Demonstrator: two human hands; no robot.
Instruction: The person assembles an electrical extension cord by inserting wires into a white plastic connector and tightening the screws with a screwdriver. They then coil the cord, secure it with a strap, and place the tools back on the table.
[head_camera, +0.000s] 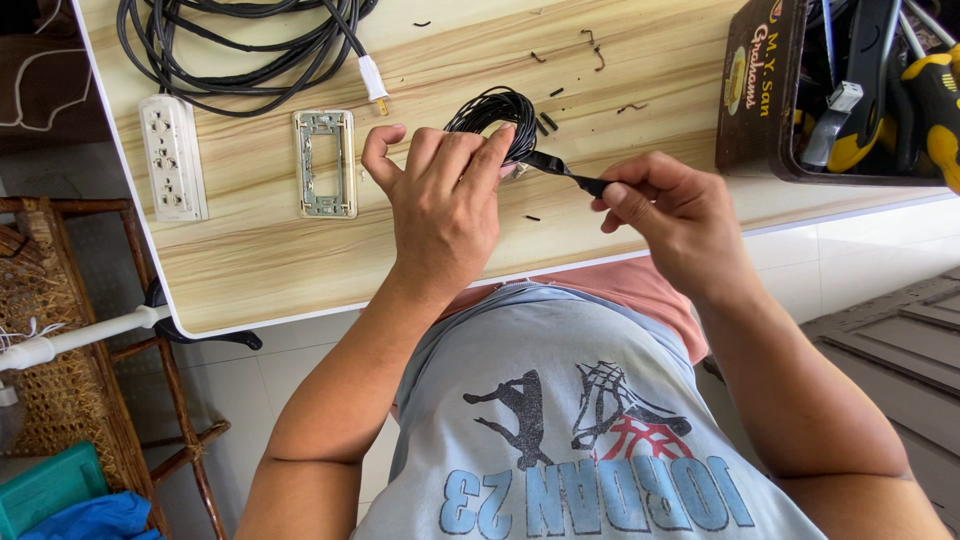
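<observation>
The left hand (440, 205) is closed around a small coil of thin black wire (492, 112), fingers curled over its near side so the loops stay gathered and cannot spring apart. The coil sits near the middle of the tabletop (260, 250), a little toward its front edge.

Starting at the left edge of the tabletop, a white power strip (172, 157) lies flat with its sockets facing up. Above it, in the far left corner, a thick black cable (230, 50) lies in loose loops, its white plug (372, 78) pointing toward the middle. Just right of the power strip lies a metal mounting frame (324, 163) for a wall switch, set flat and apart from the hand.

Right of the coil, a strip of black tape (560, 172) runs taut from the bundle to the right hand (675, 215), which pinches the tape's free end between thumb and fingers. Holding it stretched this way seems meant to keep the tape from folding on itself. Small black and brown wire scraps (590, 45) are scattered across the far side of the tabletop.

At the far right corner stands a brown box (755, 90) of tools, with yellow and black handles (935, 100) sticking out within easy reach.

Below the tabletop's left edge, a woven chair (60, 330) stands on the floor.
</observation>
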